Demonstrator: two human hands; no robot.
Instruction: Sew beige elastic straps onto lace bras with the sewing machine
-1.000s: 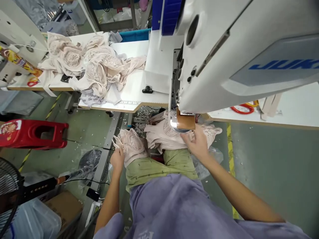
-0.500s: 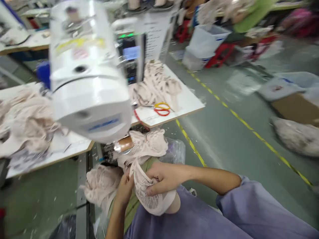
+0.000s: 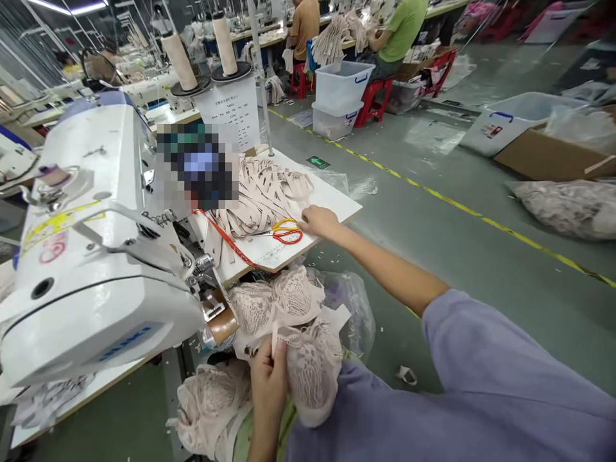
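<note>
One sewing machine [image 3: 110, 282] reads "JUKI" near the held bra [image 3: 312, 378].

Sewing machine [image 3: 115, 298] reads "JUKI"; floor sign [image 3: 324, 164] shows arrow [image 3: 316, 162].

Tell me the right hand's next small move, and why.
Probably pinch one of the beige strips: the right hand is over the table, close beside the strips and the scissors, while the left hand holds a lace bra.
</note>
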